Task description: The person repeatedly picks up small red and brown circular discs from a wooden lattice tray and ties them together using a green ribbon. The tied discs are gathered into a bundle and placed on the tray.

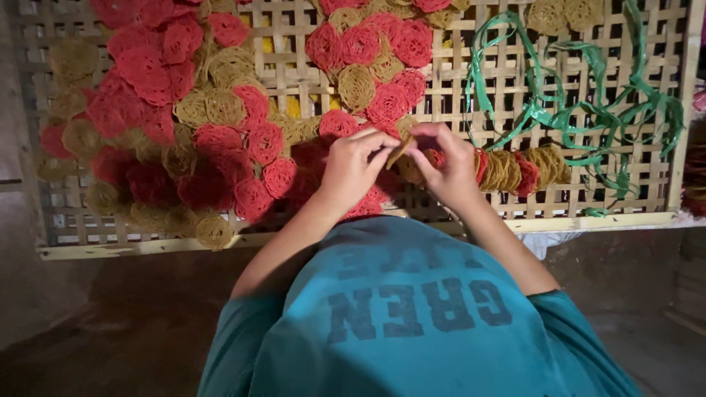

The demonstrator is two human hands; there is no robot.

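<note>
Pinching yellow disc (401, 149); both hands (353, 167).

This looks like a small home food-making workshop, dim and plain. A large woven bamboo drying tray (507, 81) fills the upper half of the frame, its open lattice bound by a wooden edge along the bottom. Spread over its left and centre are many round, lacy red crackers (151, 70) and tan crackers (357, 87), laid out loosely and overlapping. Green plastic strapping (581, 110) lies tangled at the upper right. Below the tray, a bare, dark earthen or concrete floor (125, 323) shows at lower left.
</note>
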